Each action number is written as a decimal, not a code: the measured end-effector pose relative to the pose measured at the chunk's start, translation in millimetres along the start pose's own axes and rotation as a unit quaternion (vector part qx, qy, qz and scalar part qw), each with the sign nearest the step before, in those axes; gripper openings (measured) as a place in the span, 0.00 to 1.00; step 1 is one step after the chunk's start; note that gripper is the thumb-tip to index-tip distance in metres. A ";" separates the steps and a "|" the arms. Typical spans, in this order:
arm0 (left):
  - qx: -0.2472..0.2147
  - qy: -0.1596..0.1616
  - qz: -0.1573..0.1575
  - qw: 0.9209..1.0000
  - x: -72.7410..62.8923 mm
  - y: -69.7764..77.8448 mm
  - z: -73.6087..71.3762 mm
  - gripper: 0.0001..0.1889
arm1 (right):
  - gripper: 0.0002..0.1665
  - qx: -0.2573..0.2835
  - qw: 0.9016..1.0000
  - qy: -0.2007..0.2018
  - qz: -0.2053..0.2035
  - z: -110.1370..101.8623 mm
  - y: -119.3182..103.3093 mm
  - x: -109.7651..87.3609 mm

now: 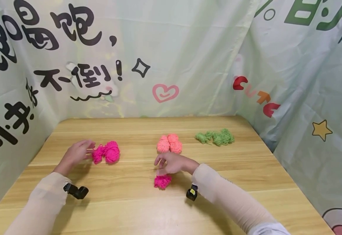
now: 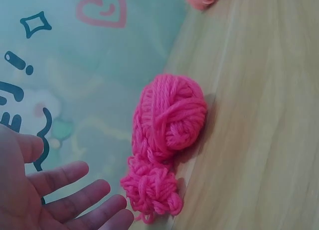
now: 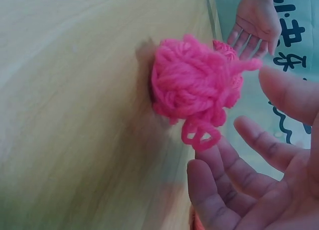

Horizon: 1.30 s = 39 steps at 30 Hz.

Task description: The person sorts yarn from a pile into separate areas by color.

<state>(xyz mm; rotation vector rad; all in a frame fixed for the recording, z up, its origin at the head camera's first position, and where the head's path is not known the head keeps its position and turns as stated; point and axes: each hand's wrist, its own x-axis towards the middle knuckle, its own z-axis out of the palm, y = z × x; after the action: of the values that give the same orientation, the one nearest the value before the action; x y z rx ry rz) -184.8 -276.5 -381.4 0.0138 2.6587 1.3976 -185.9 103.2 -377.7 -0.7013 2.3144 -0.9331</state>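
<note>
My left hand (image 1: 78, 152) lies at the left side of a magenta ball of yarn (image 1: 112, 152) and a smaller, looser magenta bundle (image 1: 98, 154). Its fingers are spread and relaxed, fingertips right at the bundle in the left wrist view. In the middle, my right hand (image 1: 173, 162) hovers close over a small magenta clump of yarn (image 1: 162, 181). The right wrist view shows this clump (image 3: 192, 83) with loops sticking out, fingers and thumb loosely bent beside it, not closed round it. Just beyond the right hand sits a group of coral yarn balls (image 1: 169, 143).
Several green yarn bundles (image 1: 222, 137) lie in a row at the back right of the wooden table (image 1: 135, 209). Printed cloth (image 1: 194, 58) hangs behind and at both sides of the table. A small black camera is strapped at each wrist.
</note>
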 end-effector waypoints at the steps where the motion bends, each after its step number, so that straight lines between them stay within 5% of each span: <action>1: -0.004 0.002 -0.002 1.000 0.2 0.2 0.3 0.40 | 0.21 -0.001 1.000 -0.003 0.000 0.7 0.4 0.2; 13: -0.026 -0.006 0.000 1.000 2.8 0.4 1.7 0.34 | 0.24 -0.016 0.999 -0.047 0.016 3.2 2.1 -0.7; 39: -0.011 -0.015 -0.007 1.000 2.4 3.3 4.3 0.39 | 0.18 -0.053 0.994 -0.099 0.006 5.8 1.4 -1.6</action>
<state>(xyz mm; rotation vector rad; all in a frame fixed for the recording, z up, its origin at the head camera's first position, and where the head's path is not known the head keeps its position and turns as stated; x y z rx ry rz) -186.9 -270.9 -381.4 0.0127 2.6134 1.4121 -181.3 102.5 -381.8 -0.7868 2.2008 -0.7055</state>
